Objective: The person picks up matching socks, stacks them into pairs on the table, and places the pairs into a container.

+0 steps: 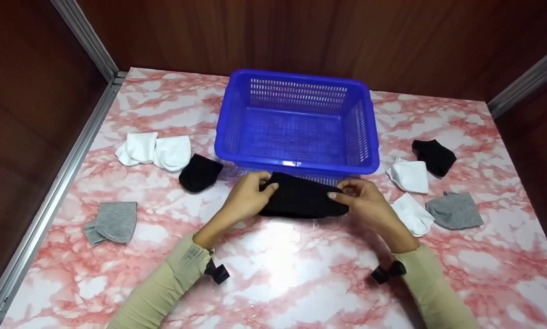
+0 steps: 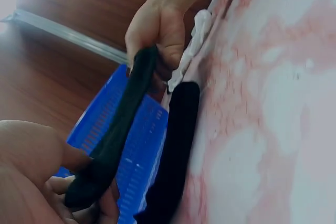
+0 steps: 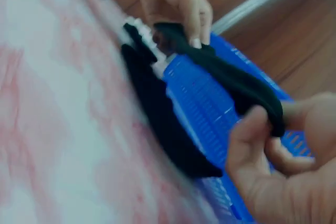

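Note:
In the head view a black sock [image 1: 305, 196] is stretched sideways just in front of the blue basket [image 1: 296, 167]. My left hand [image 1: 250, 194] pinches its left end between thumb and fingers. The other end is pinched by my right hand [image 1: 364, 201]. From the left wrist, the held black sock [image 2: 118, 129] runs as a narrow band between both hands. Below that band, close over the table, a second black cloth piece [image 3: 163, 114] shows in both wrist views; the held sock mostly covers it from above.
Left of the basket lie white socks [image 1: 172, 153], a black sock [image 1: 200, 173] and a grey sock [image 1: 113, 221]. On the right are a black sock [image 1: 433, 157], white socks [image 1: 410, 176] and a grey sock [image 1: 456, 210]. Wooden panels [image 1: 291, 36] enclose the marbled table [image 1: 264, 283].

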`<state>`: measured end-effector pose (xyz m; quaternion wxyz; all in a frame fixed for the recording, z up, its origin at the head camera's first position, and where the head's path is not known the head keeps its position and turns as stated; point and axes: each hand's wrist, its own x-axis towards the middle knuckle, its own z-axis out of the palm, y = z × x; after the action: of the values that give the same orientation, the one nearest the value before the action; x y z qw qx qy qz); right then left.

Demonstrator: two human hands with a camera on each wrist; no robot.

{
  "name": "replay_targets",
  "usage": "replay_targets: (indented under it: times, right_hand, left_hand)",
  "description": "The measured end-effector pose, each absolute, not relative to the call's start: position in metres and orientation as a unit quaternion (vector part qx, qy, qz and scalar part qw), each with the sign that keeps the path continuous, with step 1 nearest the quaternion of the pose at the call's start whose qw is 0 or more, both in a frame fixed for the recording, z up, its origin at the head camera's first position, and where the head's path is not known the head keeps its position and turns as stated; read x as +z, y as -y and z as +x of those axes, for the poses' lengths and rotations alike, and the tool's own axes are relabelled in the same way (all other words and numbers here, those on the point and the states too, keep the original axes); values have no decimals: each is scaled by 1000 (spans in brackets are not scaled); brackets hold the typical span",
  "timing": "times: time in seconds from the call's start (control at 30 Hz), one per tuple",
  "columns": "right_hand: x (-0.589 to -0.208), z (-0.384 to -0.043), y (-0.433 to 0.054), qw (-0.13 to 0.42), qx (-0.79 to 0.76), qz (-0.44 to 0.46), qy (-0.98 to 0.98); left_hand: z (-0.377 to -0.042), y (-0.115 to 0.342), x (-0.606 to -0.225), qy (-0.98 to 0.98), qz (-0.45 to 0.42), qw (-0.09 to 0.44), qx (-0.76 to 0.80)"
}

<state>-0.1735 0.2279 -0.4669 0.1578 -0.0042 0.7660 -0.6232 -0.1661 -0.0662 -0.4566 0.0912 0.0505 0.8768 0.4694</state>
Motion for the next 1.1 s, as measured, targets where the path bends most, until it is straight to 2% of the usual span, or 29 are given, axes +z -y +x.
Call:
replay_targets:
  times: [0.2,0.33,0.5,0.83,1.1]
  right_hand:
    - [-475,-180,-215,84,-473,-30,-877]
    - [-476,-181,-212,59,-395,-39,-916]
    - [-475,-179,-213,65,-350,-59,-933]
    - [-468,-165,-221,92,-353,-97,-926]
    - [-465,-160,-225,100,-340,-104,-929]
  left_hand:
    - [-169,74,-465,-925,62,52,372]
    - [-169,77,-469,-950,71,42,300]
    - [-170,77,-469,-962,71,39,262]
    - [-168,80,-466,-939,80,125,309]
    - [-165,78,-466,-947,97,107,287]
